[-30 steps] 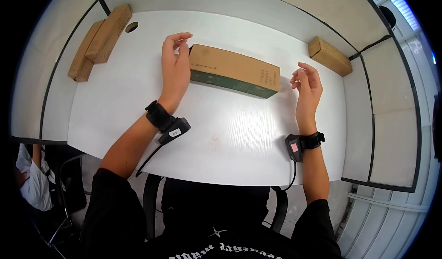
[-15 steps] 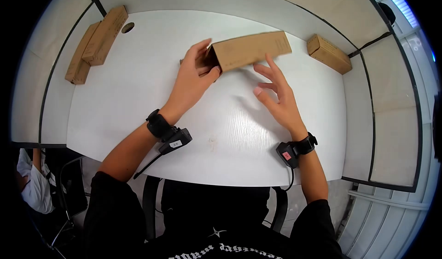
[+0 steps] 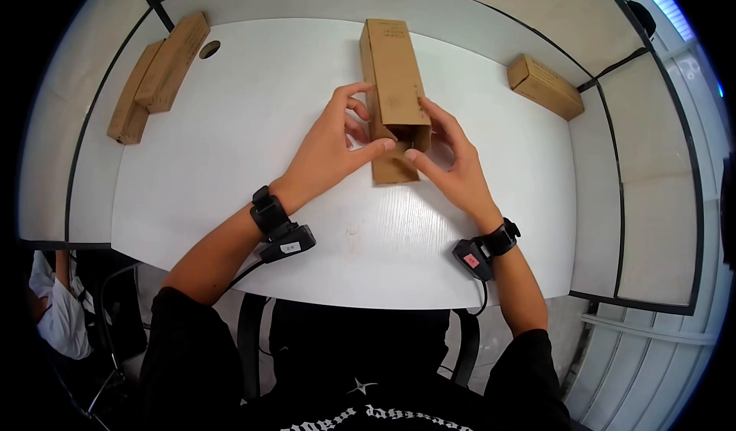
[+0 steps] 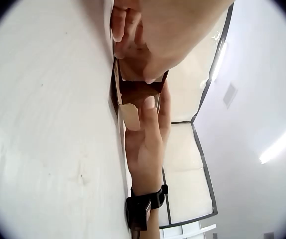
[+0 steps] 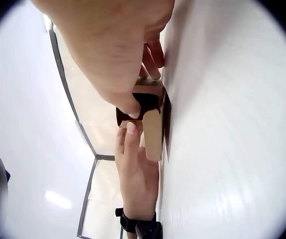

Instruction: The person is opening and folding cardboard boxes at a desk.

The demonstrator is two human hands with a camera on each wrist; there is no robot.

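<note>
A long brown cardboard box [image 3: 396,70] lies on the white table with its open end towards me. From that end a flap [image 3: 394,173] extends forward over the tabletop. My left hand [image 3: 322,151] holds the left side near the opening, its thumb at the near edge. On the opposite side my right hand [image 3: 464,172] has its fingers along the wall and its thumb at the opening. Both wrist views show the dark inside of the box between the thumbs. A small side flap [image 4: 130,117] sticks out there, also visible as a pale flap [image 5: 153,135] in the right wrist view.
At the left edge of the table [image 3: 245,109] two brown boxes lie side by side, a longer one [image 3: 175,64] and another [image 3: 130,97]. One more box [image 3: 546,88] lies by the right wall. A cable hole [image 3: 209,49] opens at the back left.
The box has turned from lying crosswise to pointing away from me, its open end now nearest. Both hands have come together at that end, the right moving in from the right.
</note>
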